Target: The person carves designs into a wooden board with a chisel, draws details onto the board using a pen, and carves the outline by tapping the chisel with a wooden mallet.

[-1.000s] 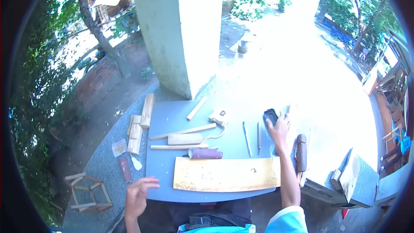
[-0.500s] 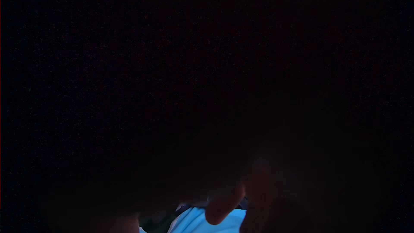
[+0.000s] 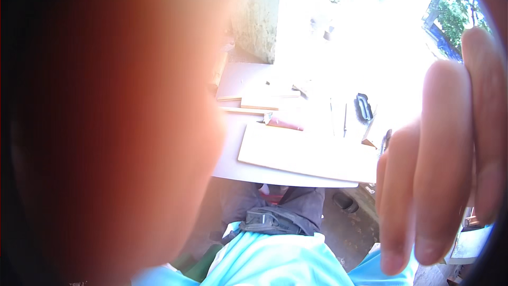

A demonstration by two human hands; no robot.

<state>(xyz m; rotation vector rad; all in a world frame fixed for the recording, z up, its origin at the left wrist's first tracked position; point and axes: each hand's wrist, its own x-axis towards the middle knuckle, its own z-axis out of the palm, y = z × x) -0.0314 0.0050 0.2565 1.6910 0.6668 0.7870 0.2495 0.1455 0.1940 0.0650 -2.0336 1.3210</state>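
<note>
A large, blurred, reddish mass of skin, apparently my left hand (image 3: 121, 127), fills the left side very close to the lens. Its fingers cannot be made out. At the right edge, also near the lens, are several fingers of my right hand (image 3: 439, 159), somewhat bent and a little apart, with nothing seen in them. Both hands are raised above the table (image 3: 227, 151). On its near part lies a pale flat board (image 3: 301, 151). Just beyond the board is a tool with a reddish-brown handle (image 3: 286, 122).
Thin wooden strips (image 3: 248, 110) lie at the table's left. A dark oblong tool (image 3: 364, 107) lies farther right, near a thin dark rod (image 3: 345, 119). A stained wall (image 3: 256, 16) stands behind. Below are my lap with a dark waist pouch (image 3: 275, 221) and a dark shoe (image 3: 345, 202).
Half a second ago the view was almost wholly dark, with only fingers and light-blue cloth showing at the bottom. The covering hand has shifted aside, and the bright table is now visible.
</note>
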